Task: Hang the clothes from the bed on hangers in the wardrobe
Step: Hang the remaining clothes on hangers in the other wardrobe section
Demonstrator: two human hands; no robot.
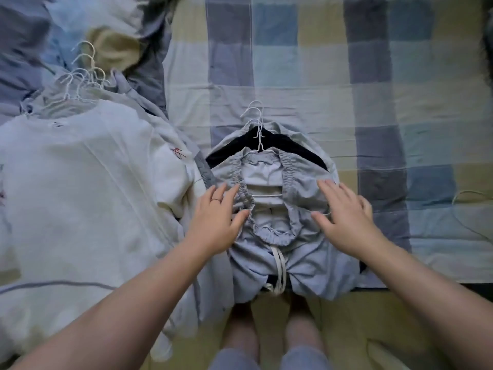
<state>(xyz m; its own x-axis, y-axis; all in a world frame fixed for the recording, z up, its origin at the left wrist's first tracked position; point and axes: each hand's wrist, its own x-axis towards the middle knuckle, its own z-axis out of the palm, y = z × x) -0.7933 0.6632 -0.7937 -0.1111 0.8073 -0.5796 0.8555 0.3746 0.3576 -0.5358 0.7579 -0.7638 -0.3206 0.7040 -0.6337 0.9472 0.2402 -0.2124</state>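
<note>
We see pale blue drawstring shorts (301, 252) lying at the near edge of the bed, in the middle of the view. Their gathered elastic waistband (244, 193) is open toward the far side, and the white drawstring (278, 263) trails down toward the bed's edge. The bar of a white wire hanger (266, 195) crosses inside the waistband. Under the shorts lies a black garment (266, 141), and several white hanger hooks (255, 121) are stacked just beyond it.

Our left hand (216, 222) lies at the left side of the shorts, fingers straight and spread, the fingertips at the waistband, with a thin ring (216, 200) on one finger. Our right hand (346, 222) lies flat on the right side of the shorts, fingers also straight and apart. Neither hand grips anything.

The shorts rest on a checked bed sheet (373, 84) in blue, grey and pale yellow. To the left lies a white T-shirt (88, 169) on top of a pile of light clothes, with a cluster of white wire hangers (82, 81) at its far end. Beyond that sits a crumpled blue-grey duvet (24, 36). Below the bed's edge we see our bare legs (304, 332) over a yellowish floor (373, 329).
</note>
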